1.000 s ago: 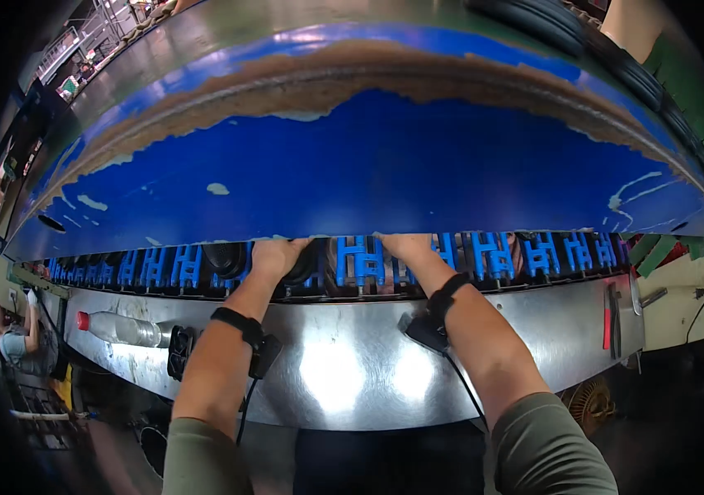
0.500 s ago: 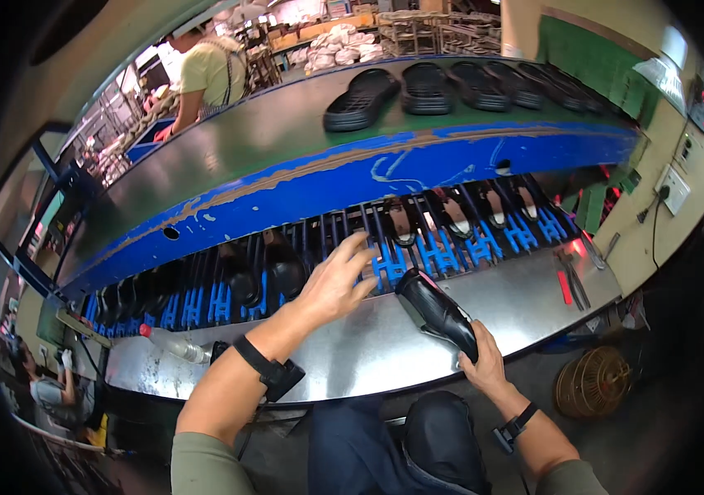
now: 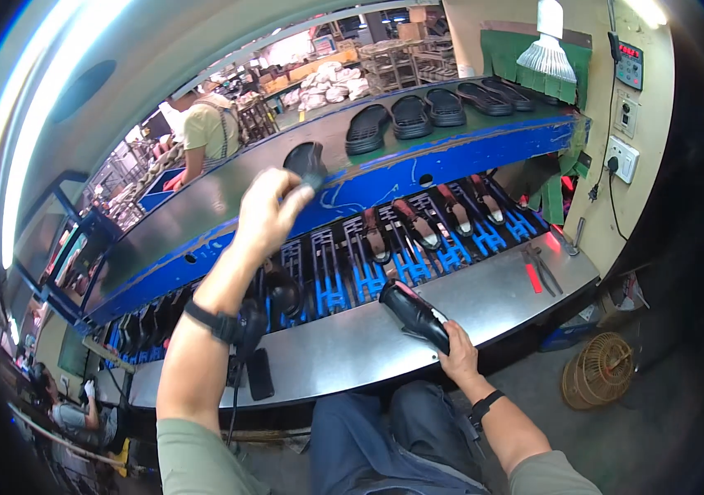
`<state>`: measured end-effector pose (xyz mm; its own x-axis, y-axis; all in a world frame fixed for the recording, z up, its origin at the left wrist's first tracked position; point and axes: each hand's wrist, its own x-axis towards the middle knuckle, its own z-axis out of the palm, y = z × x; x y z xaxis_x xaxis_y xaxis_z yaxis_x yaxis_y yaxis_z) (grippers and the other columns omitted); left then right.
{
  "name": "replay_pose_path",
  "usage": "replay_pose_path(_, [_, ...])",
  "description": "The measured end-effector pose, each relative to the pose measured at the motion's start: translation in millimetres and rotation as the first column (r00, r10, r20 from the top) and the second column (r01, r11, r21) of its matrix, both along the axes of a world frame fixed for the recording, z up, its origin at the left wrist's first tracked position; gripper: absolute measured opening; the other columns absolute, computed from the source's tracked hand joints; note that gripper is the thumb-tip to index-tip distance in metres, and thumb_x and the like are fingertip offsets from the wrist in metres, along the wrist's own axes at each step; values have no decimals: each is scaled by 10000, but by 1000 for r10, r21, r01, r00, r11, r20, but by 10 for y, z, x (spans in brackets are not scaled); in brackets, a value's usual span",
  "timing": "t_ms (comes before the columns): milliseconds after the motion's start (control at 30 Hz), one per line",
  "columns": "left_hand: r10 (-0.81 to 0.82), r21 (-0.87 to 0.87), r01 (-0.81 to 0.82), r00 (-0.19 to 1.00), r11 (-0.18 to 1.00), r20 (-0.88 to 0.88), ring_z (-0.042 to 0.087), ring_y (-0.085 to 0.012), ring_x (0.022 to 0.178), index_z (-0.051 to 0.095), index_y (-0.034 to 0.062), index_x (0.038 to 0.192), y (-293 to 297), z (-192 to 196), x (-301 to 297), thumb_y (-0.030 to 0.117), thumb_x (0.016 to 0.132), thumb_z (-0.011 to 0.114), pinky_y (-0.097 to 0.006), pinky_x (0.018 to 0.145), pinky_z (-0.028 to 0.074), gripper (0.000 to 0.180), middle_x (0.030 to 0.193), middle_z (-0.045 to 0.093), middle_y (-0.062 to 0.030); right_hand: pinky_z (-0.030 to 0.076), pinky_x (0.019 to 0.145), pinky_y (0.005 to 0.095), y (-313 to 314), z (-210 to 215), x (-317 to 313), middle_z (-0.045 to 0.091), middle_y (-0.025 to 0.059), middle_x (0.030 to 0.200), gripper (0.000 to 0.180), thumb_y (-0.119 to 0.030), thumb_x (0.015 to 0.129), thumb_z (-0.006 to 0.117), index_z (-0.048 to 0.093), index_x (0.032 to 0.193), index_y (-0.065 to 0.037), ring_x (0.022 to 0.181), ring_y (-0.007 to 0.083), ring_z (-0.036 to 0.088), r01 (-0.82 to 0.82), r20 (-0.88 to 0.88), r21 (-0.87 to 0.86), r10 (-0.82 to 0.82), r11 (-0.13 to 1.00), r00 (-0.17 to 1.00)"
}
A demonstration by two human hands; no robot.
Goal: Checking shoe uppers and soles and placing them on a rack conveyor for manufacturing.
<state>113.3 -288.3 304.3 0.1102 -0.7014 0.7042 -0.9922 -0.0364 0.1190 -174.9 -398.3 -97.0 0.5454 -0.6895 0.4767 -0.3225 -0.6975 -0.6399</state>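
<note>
The left hand (image 3: 265,210) was raised toward the upper shelf (image 3: 228,206), its fingers closed around a black sole (image 3: 306,161) held at shelf height. The right hand (image 3: 456,351) stayed low at the near edge of the steel bench (image 3: 352,346), clamped on the heel of a black shoe (image 3: 412,312) whose toe pointed toward the blue slotted conveyor (image 3: 418,239). More soles (image 3: 418,115) lay in a row further along the shelf, and a pair of red-handled pliers (image 3: 540,268) rested on the bench to the right.

Risk assessment: the sole appeared pinched at one end only, so it could slip or tip off the shelf edge onto the conveyor. The shoe, gripped at the heel alone, could rotate and strike the bench. The watch cable trailing near the left wrist could snag on the slots.
</note>
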Motion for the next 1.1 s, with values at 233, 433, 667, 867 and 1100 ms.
replay_pose_path(233, [-491, 389, 483, 867, 784, -85, 556, -248, 552, 533, 129, 694, 1889, -1505, -1987, 224, 799, 757, -395, 490, 454, 265, 631, 472, -48, 544, 794, 527, -294, 697, 28, 698, 238, 909, 635, -188, 712, 799, 549, 1268, -13, 893, 452, 677, -124, -355, -97, 82, 987, 931])
replay_pose_path(433, [-93, 298, 355, 766, 886, -636, 644, -300, 691, 659, 59, 851, 3013, -3324, -2515, 253, 890, 746, -380, 641, 543, 216, 765, 602, -96, 560, 786, 364, 411, 2156, -326, 729, 155, 932, 405, -239, 795, 800, 661, 1100, -11, 855, 266, 720, -309, 175, 68, 294, 949, 940])
replay_pose_path(667, [413, 76, -625, 416, 777, -810, 638, -288, 1075, 682, -17, 1163, 3021, -3745, -1084, 275, 853, 767, -379, 1008, 474, 435, 1099, 680, -176, 511, 857, 294, 1384, 1092, -598, 669, 38, 1023, 358, -201, 891, 738, 639, 1154, 21, 946, 111, 615, -518, 330, 712, 424, 474, 843])
replay_pose_path(867, [-368, -310, -208, -374, 928, -852, 649, -300, 1167, 647, -24, 1259, 2910, -3380, -1169, 286, 966, 601, -407, 1030, 496, 429, 1226, 678, -229, 516, 973, 344, 1718, 1096, -968, 641, 130, 1227, 692, -451, 900, 706, 510, 1358, 30, 1076, 212, 649, -681, 655, 731, 312, -32, 688])
replay_pose_path(1100, [-525, -684, 47, -603, 728, -601, 463, -389, 1385, 379, 2, 1490, 2871, -2884, -1419, 565, 1057, 332, -529, 1129, 423, 712, 1423, 529, -244, 549, 959, 472, 1738, 240, -1559, 647, 236, 1221, 911, -687, 872, 622, 487, 1395, 46, 1059, 354, 677, -490, 531, 836, 138, -248, 836])
